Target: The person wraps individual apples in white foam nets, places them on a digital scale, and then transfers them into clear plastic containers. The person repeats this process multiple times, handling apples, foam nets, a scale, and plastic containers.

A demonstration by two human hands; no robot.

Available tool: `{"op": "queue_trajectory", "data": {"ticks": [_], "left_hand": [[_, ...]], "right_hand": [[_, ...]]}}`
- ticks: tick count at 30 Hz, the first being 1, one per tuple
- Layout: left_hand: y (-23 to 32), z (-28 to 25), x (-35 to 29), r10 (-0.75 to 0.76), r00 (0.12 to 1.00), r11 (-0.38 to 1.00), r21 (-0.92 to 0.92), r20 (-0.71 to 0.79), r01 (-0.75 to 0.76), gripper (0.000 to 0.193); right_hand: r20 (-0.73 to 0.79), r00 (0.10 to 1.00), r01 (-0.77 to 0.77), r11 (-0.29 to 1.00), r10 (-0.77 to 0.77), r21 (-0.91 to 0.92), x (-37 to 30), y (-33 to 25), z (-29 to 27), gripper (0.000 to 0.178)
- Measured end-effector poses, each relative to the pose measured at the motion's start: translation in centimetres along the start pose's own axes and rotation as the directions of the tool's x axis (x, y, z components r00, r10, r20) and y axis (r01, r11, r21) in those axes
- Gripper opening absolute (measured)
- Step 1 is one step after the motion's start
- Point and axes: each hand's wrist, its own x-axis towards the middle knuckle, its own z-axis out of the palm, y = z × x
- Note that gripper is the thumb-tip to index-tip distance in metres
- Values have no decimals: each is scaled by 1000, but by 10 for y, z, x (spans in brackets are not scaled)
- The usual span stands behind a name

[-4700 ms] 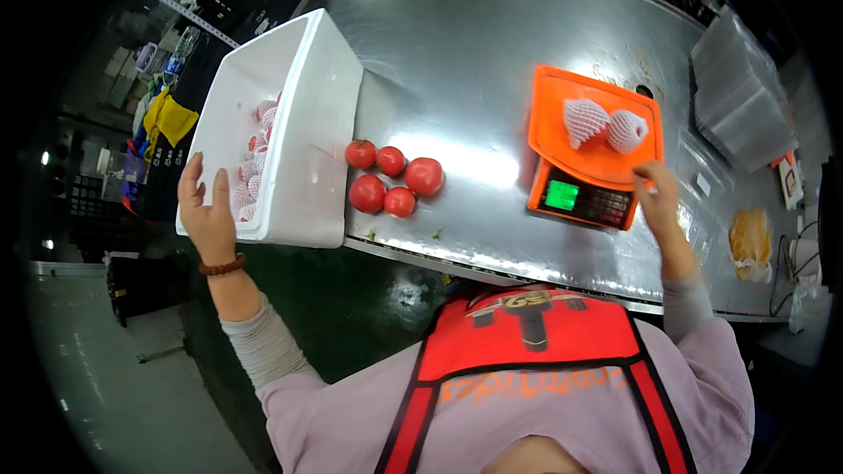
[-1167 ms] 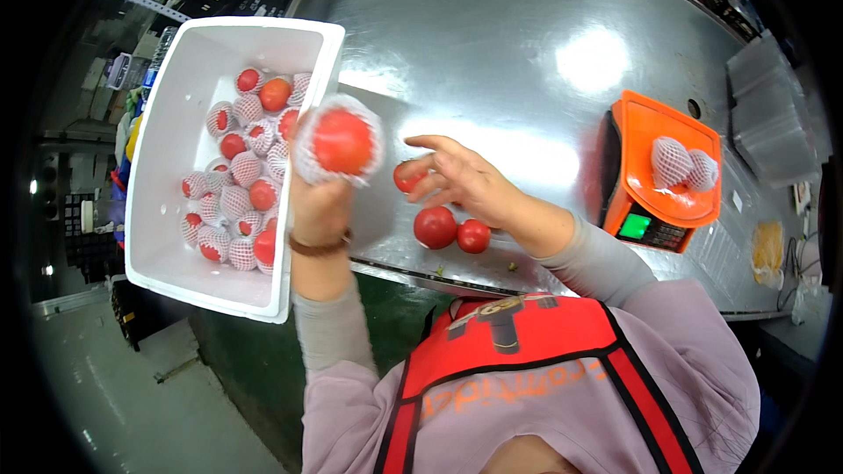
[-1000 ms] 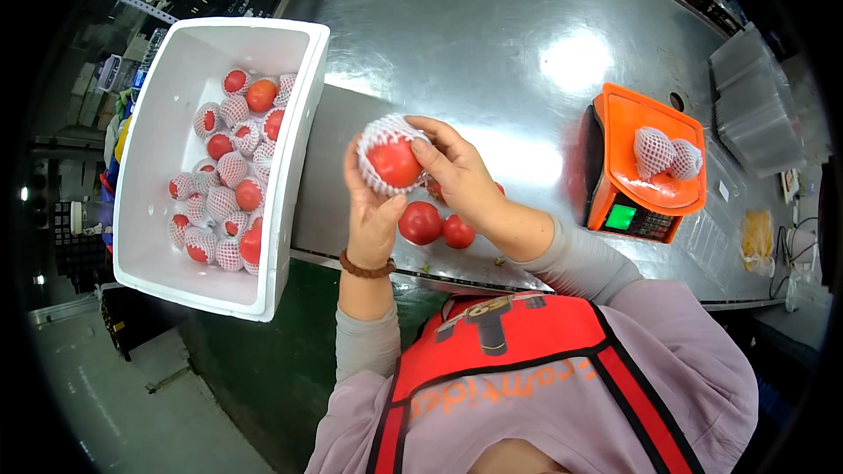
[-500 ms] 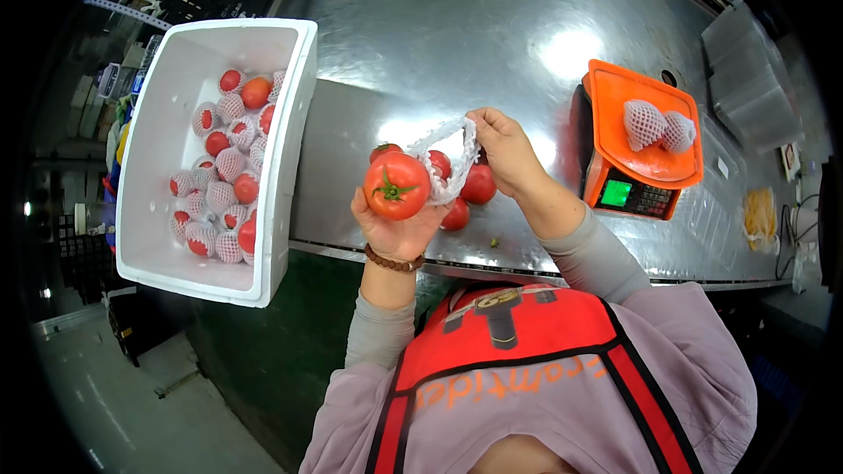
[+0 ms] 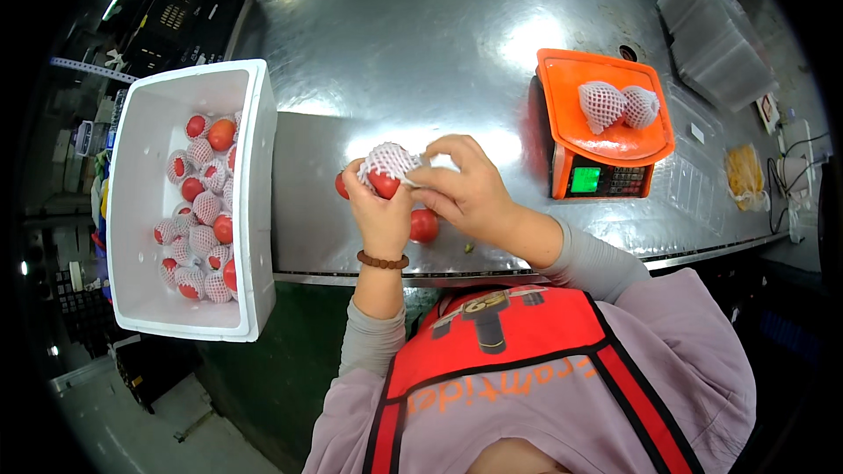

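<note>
Fingers (image 5: pixel 354 177) of the left hand (image 5: pixel 384 221) cup a tomato (image 5: pixel 385 184) from below, seemingly to steady it, while the right hand (image 5: pixel 470 193) appears to pinch its white foam net (image 5: pixel 386 158). Loose tomatoes (image 5: pixel 424 226) lie near on the counter (image 5: pixel 395 44). Rightward, a scale (image 5: pixel 562 79) bears two netted fruits (image 5: pixel 601 107); leftward, an open box (image 5: pixel 140 175) has more within reach.

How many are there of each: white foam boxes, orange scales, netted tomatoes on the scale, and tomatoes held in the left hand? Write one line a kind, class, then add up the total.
White foam box: 1
Orange scale: 1
Netted tomatoes on the scale: 2
Tomato held in the left hand: 1
Total: 5
</note>
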Motion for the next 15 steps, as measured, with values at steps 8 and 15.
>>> {"op": "queue_trajectory", "data": {"ticks": [8,15], "left_hand": [[-21,19,3,-97,983,919,-365,157,149,23],[-6,24,6,-243,930,731,-577,277,363,19]], "right_hand": [[390,732,-502,57,558,863,-25,25,16,62],[622,596,-401,-483,507,778,-25,42,-7,51]]}}
